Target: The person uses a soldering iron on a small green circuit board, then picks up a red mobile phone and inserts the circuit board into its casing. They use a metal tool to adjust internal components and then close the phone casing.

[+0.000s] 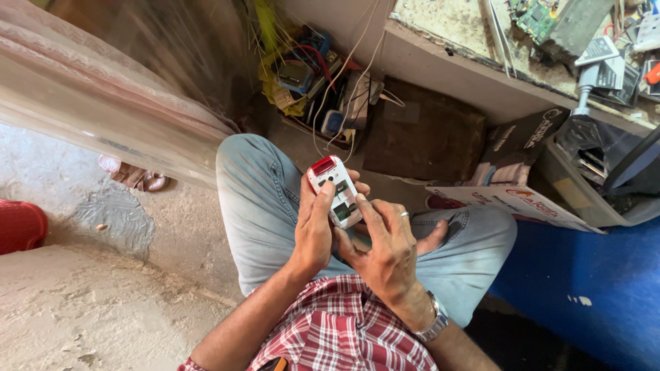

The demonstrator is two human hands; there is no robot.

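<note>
Person is sitting cross-legged on the floor (pixel 103 309), both hands working on a small red-and-white phone (pixel 335 190) held over the lap in blue jeans (pixel 261 206). Left hand (pixel 313 230) is gripping the phone from its 9 o'clock side, fingers wrapped around the body, thumb on its face. Right hand (pixel 385 251) is closing fingers on the lower end, index tip pressing the edge.

Progress, judging by this view: back looks already open, inner parts showing; nothing lifted out yet.

Phone's long axis is running 11 to 5 o'clock, red end pointing to 11.

Box of cables (pixel 323 89) is sitting at 12, cluttered bench (pixel 467 75) at 1–2.
</note>
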